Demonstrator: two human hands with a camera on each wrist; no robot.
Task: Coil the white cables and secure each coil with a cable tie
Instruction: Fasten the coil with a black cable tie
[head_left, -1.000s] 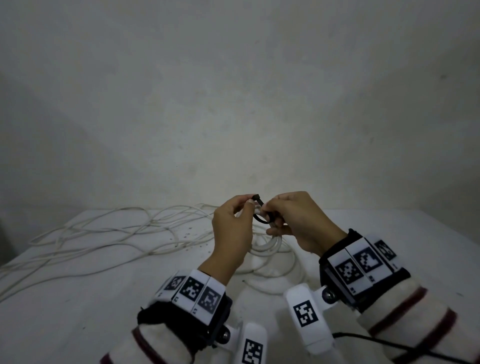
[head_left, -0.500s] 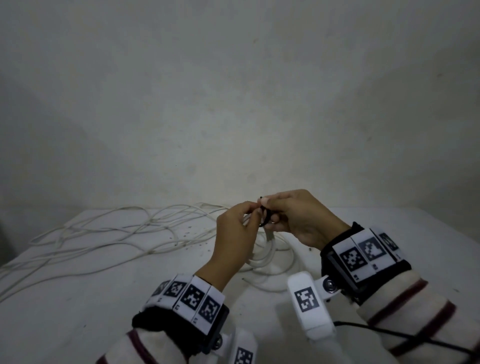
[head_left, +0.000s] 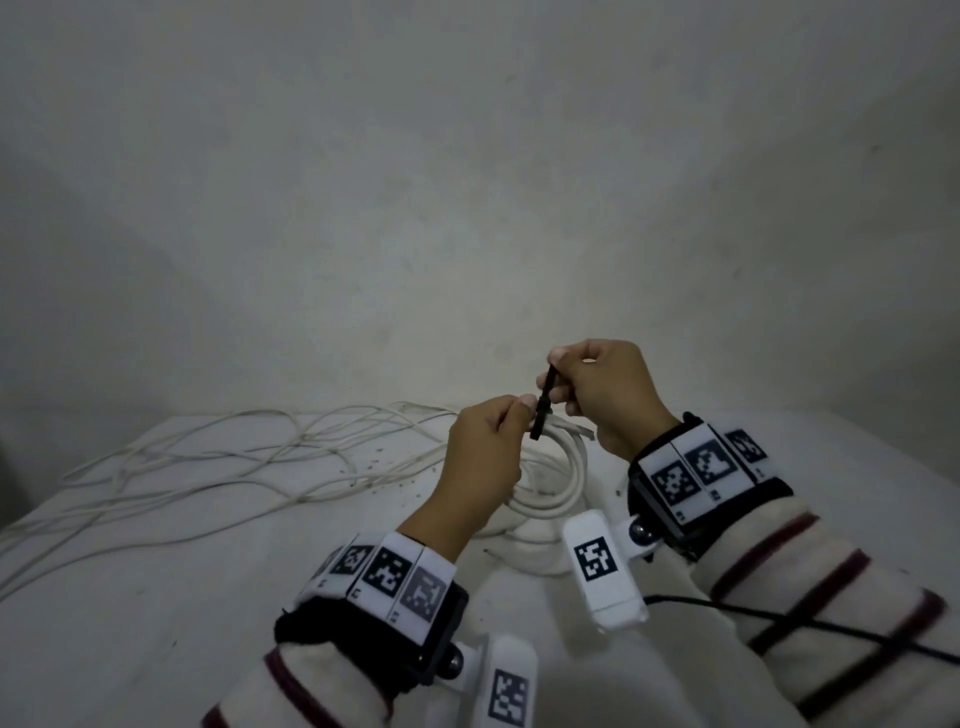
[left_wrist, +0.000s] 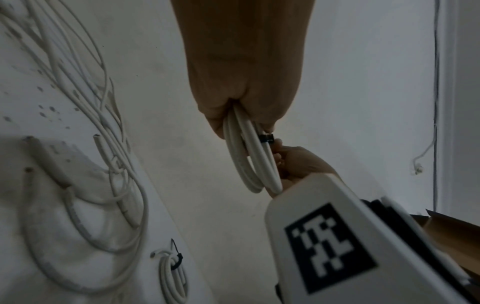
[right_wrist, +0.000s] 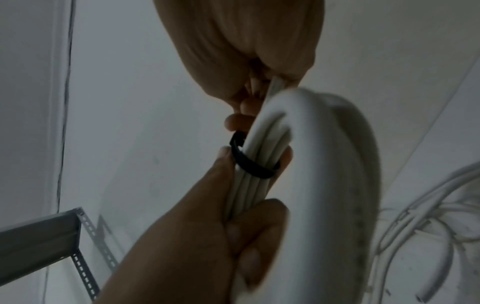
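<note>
White, smooth round cable forms a small coil (head_left: 558, 467) held above the table (head_left: 156, 623), its strands bunched flat side by side where a thin black tie (head_left: 543, 402) loops round them. The left hand (head_left: 485, 457) curls its fingers round the coil just beside the tie. The right hand (head_left: 605, 389) pinches the tie's stiff tail, which stands up from the coil. Left of the coil, loose cables (head_left: 208, 467) sprawl in tangled loops on the table; a tied coil (left_wrist: 172, 275) lies near them.
</note>
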